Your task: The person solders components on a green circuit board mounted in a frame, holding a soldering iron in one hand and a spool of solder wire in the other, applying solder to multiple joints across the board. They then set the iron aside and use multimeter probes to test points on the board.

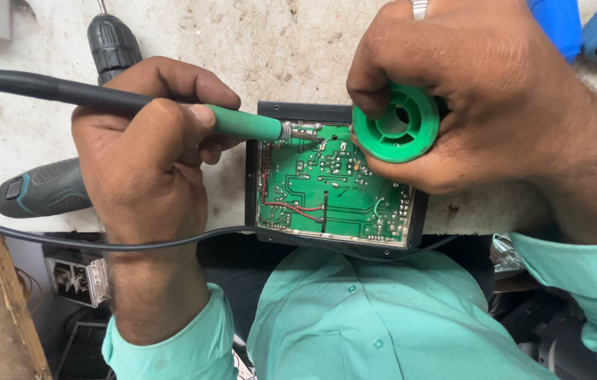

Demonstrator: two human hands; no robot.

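Scuffed workbench (pixel 256 42) scene: left hand (pixel 140 165) fisted round soldering iron (pixel 242 124), tip at green circuit board (pixel 326 190) just beside right hand (pixel 467 98) gripping solder spool (pixel 397 125), so mid-joint, probably needs steady feeding.

Left hand (pixel 145 158) bare, no ring or watch. Right hand (pixel 481 98) bare, silver ring (pixel 419 8) on one finger at top edge. Mint-green shirt (pixel 354 317): long sleeves, buttoned cuff at left wrist, matching green buttons down front, fabric lightly creased.
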